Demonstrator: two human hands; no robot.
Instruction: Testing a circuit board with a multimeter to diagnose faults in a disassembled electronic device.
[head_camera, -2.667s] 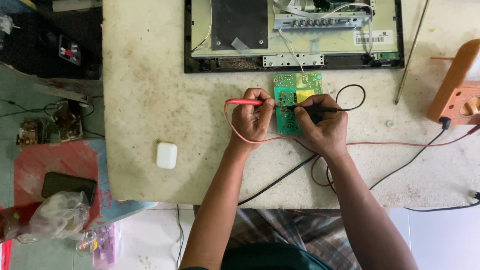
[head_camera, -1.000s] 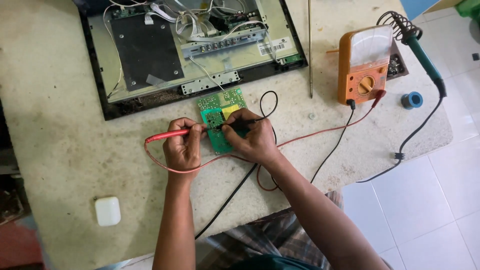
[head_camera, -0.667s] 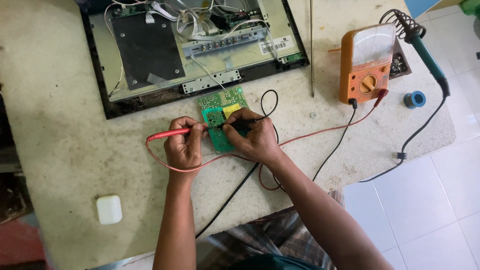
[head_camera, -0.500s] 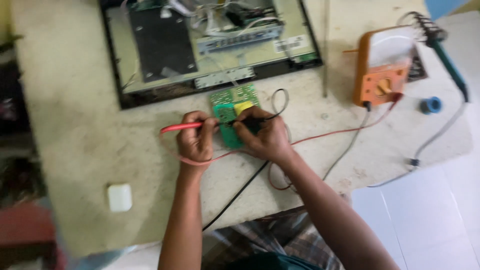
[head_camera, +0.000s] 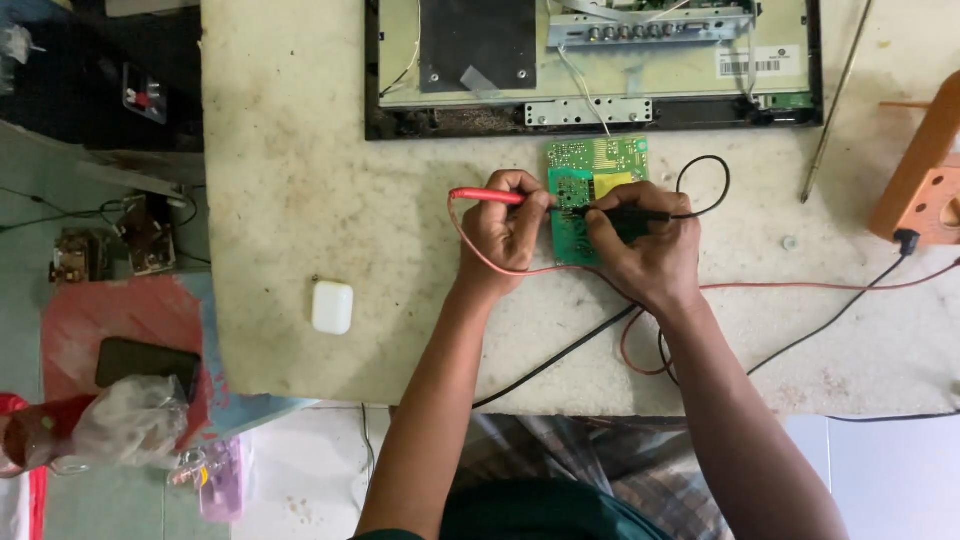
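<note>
A small white label (head_camera: 752, 62) with black stripes is sticking on the open screen panel (head_camera: 600, 60), near its right end. The panel is a long pale rectangle in a black frame. Far left of the panel, down low, a crinkly clear plastic bag (head_camera: 130, 420) is lying.

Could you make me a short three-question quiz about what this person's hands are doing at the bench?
1. True or false: the left hand holds the red probe.
2. Which thing do both probe tips meet? A) the white case B) the green circuit board C) the orange meter
3. What colour is the probe in the right hand?

Key: 1 true. 2 B. 3 black.
</note>
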